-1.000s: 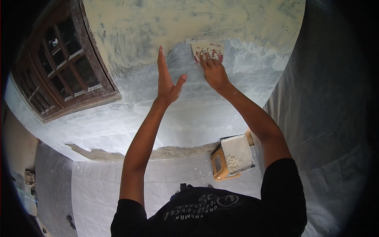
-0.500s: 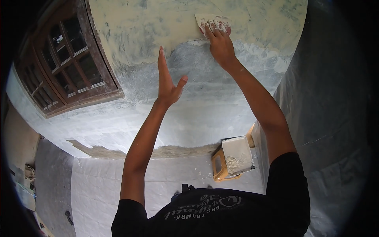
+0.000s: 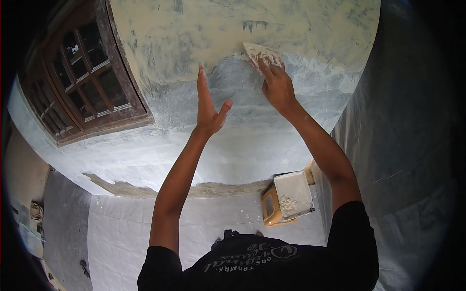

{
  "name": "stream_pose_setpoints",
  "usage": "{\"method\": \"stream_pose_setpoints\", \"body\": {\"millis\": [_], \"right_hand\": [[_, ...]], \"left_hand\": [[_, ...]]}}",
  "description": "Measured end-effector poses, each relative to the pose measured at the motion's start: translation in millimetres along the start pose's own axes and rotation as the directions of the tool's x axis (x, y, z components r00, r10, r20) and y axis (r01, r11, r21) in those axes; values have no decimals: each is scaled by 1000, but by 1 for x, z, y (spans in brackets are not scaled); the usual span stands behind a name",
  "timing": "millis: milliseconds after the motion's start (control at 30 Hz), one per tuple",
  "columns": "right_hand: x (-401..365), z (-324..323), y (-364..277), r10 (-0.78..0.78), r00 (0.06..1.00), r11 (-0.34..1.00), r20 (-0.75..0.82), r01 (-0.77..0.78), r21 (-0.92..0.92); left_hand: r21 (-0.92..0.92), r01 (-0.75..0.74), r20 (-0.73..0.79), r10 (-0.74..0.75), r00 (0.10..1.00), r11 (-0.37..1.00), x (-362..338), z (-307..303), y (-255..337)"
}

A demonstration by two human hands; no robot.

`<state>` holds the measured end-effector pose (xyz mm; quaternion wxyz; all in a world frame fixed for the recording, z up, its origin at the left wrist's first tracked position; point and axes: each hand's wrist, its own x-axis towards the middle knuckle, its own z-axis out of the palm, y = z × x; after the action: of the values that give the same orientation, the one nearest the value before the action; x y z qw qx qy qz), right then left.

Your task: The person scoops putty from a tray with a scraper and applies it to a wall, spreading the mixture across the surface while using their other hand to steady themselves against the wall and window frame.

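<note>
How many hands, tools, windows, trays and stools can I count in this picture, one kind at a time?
2 hands: left hand open, right hand gripping the knife
1 putty knife
1 wooden window
1 tray of putty
1 yellow stool
Total: 6

Room under renovation is being shown: bare wall [image 3: 252, 140] is being skimmed with yellowish putty [image 3: 204, 34] beside wooden window [image 3: 82, 82]; floor is being protected by sheeting [image 3: 121, 228]; mix tray [image 3: 293, 191] is being kept on stool [image 3: 268, 209].
</note>
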<state>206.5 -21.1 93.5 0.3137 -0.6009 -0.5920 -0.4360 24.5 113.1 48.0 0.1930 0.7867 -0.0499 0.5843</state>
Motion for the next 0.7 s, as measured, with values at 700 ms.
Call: {"method": "stream_pose_setpoints", "body": {"millis": [700], "right_hand": [[-32,14,-15,71,990,996,125,-78,48]], "left_hand": [[8,9,-22,-9,1000,1000,-14,-27,-1]]}}
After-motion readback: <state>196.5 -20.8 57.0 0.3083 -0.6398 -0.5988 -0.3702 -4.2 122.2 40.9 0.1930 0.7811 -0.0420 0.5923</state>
